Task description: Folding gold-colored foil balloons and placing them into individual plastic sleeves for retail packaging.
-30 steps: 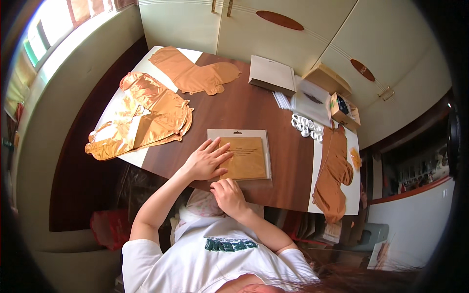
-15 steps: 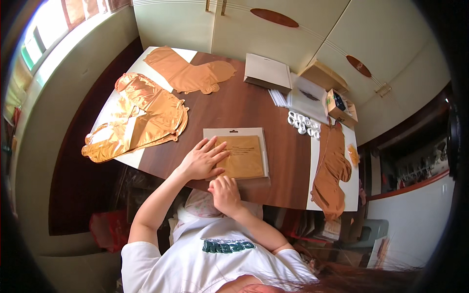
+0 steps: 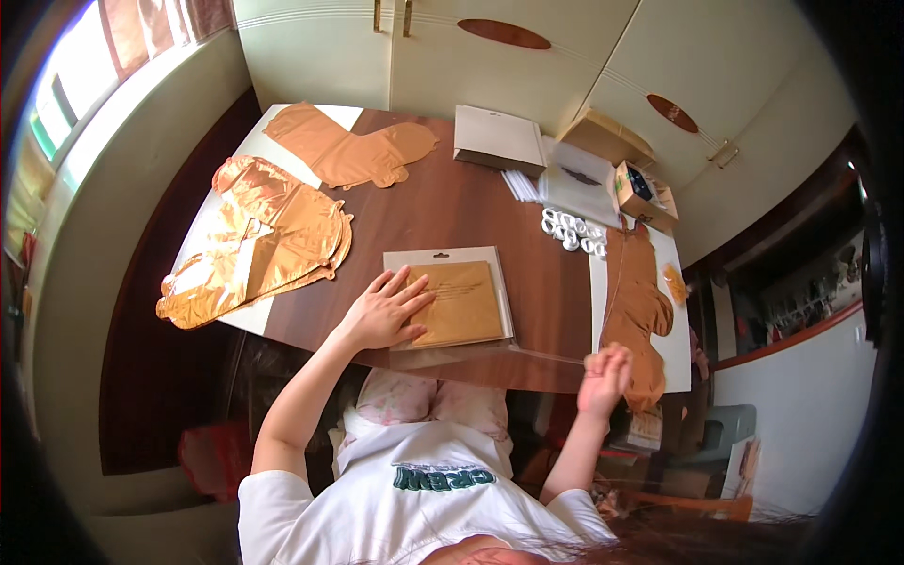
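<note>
A clear plastic bag [image 3: 506,325] with a white hanging-hole card lies at the table's near edge. Inside it is a flat folded gold-brown piece [image 3: 461,315] with small dark print. My left hand [image 3: 384,314] rests flat on the bag's left side, fingers spread. My right hand [image 3: 605,379] is raised beyond the bag's right side, near the table edge, with its fingers pinched together. From those fingers a thin clear strip [image 3: 546,357] stretches left to the bag's lower edge; whether it is still attached there is hard to see.
Shiny copper-gold foil balloons [image 3: 273,226] lie flat at the left, a matte one [image 3: 344,146] behind them. At the right are a brown foil balloon [image 3: 637,292], white ribbon rolls [image 3: 570,231], white straws [image 3: 521,185], a white box [image 3: 499,137] and a small carton [image 3: 645,193].
My right hand has moved from the bag's lower left corner far to the right, drawing the clear strip out along the lower edge. My left hand stays on the bag.
</note>
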